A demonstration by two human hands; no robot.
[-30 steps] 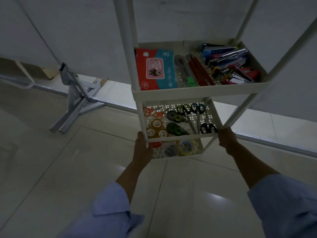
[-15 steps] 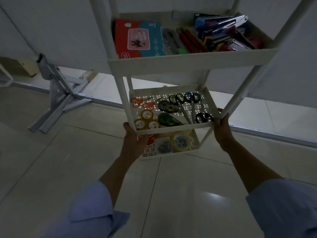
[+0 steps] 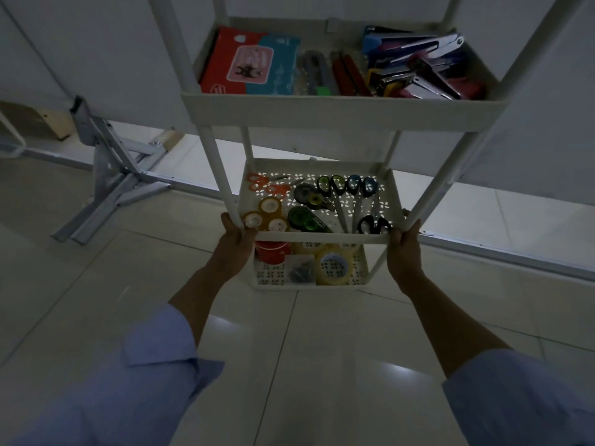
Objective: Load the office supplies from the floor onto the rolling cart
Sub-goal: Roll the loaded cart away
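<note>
We see the rolling cart (image 3: 338, 112) standing on the tiled floor (image 3: 96, 284), its far side close to the pale wall panels (image 3: 80, 43). Open floor runs along its near side and to both left and right. On the far left, well apart from the cart, a folded metal stand (image 3: 109, 175) lies against the foot of the wall.

The office supplies sit on all three trays. On the top tray a red-and-blue box (image 3: 251, 64) lies at the left, utility knives (image 3: 347, 75) in the middle and a heap of staplers (image 3: 418, 69) at the right, all inside the rim. The middle tray (image 3: 322, 237) carries orange scissors (image 3: 264, 185) at the far left, small tape rolls (image 3: 267, 215) at the near left, two correction-tape dispensers (image 3: 304, 218) in the middle and a row of larger scissors (image 3: 344, 188) at the right. The bottom tray (image 3: 269, 273) holds a large clear tape roll (image 3: 333, 265), a small bag of dark clips (image 3: 301, 268) and a red item (image 3: 272, 251), partly hidden under the middle tray.

Both arms reach forward and down, sleeves pushed back from the wrists. The left hand (image 3: 233, 244) grips the near-left corner of the middle tray, where the post (image 3: 219, 175) meets it, fingers curled over the rim. The right hand (image 3: 404, 249) grips the near-right corner in the same way. The hands are apart by the tray's full width.
</note>
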